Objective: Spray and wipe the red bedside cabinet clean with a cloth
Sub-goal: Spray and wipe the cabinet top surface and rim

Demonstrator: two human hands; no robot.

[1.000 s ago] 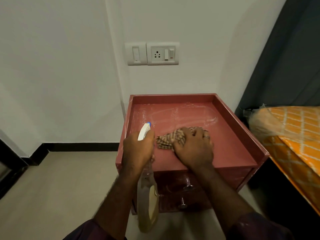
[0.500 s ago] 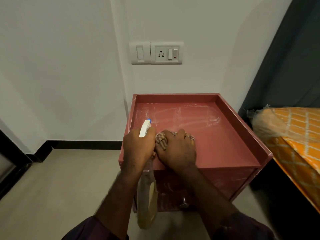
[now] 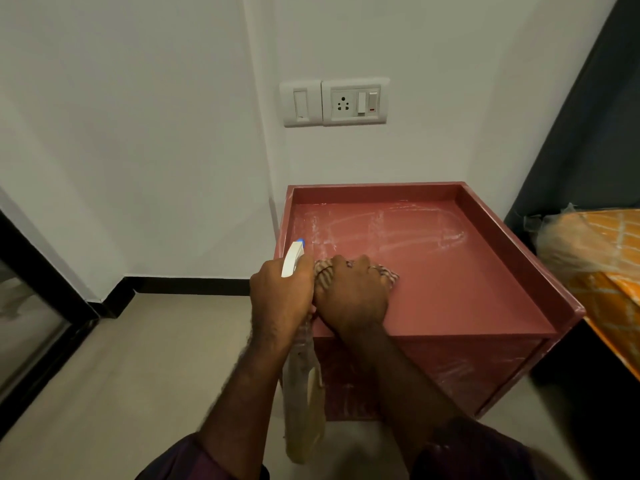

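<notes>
On the near left corner of the cabinet point(image 3: 467, 292) top, presses the cloth point(image 3: 323, 271) down with the right hand point(image 3: 353, 301), fingers point(image 3: 362, 265) curled over the bunched striped fabric and gripping it. Grips the bottle point(image 3: 304, 410) by its neck in the left hand point(image 3: 280, 299), fingers wrapped round, nozzle aimed forward over the left rim, clear body hanging down in front of the cabinet's left edge. Holds the two hands side by side, touching.

Appears to be mid-wipe. Spraying of the top evidently done: whitish wet streaks point(image 3: 398, 226) in arcs across the far half, not yet rubbed out. Shows a more even, matt red on the near right part, whether wiped already or never wetted, cannot tell. Shows pale smears on the front face point(image 3: 443, 372) as well, so probably sprayed or half-wiped there and due a proper pass. No view of the outer sides.

Judged from that, somewhere around the middle of the job. Left to do: clearing the far streaks, working into the back corners under the raised rim, then the front face. May call for another squirt, with the bottle ready to hand.

Stands against a white wall point(image 3: 138, 133), under a socket plate point(image 3: 353, 102), with a bed point(image 3: 609, 251) in an orange cover just to the right and pale floor point(image 3: 121, 358) to the left.
</notes>
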